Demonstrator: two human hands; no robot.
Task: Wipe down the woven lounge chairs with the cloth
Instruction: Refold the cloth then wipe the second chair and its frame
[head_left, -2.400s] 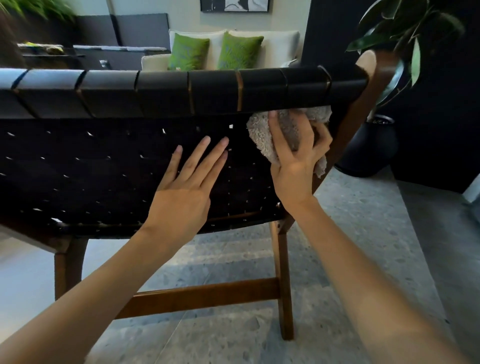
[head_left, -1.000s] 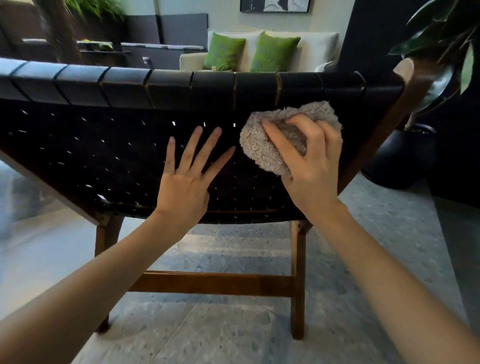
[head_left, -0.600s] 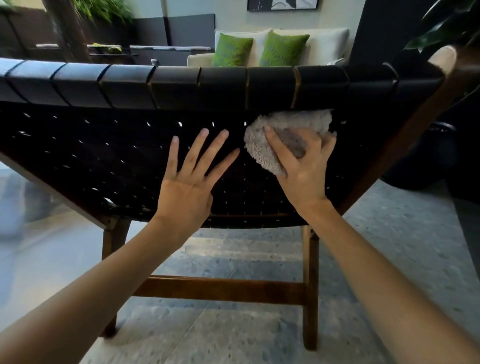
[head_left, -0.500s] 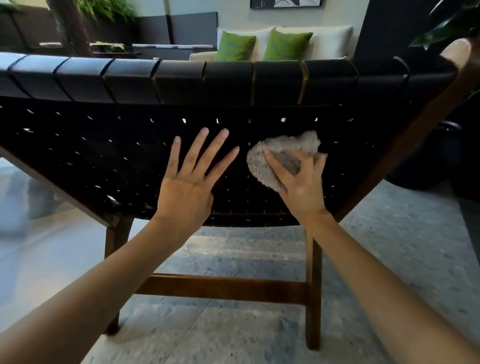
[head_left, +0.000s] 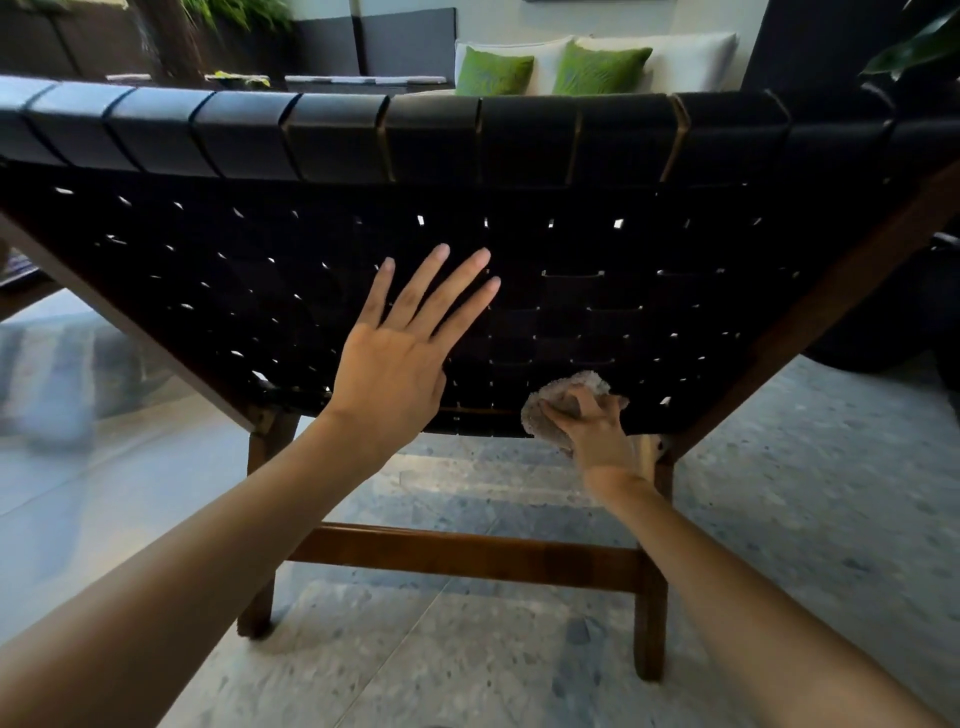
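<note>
One woven chair (head_left: 597, 312), one cloth (head_left: 558, 389) gripped by right hand (head_left: 597, 436); left hand (head_left: 395, 364) flat, fingers straight; two green cushions (head_left: 493, 70).

No readable text, labels, brands, numbers or signs anywhere in view.

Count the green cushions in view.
2. Both sit on the white sofa beyond the chair: left cushion, right cushion. The chair's top edge may hide more.

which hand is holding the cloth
The right hand grips the cloth low on the chair's woven back; the left hand lies flat on the weave, holding nothing.
</note>
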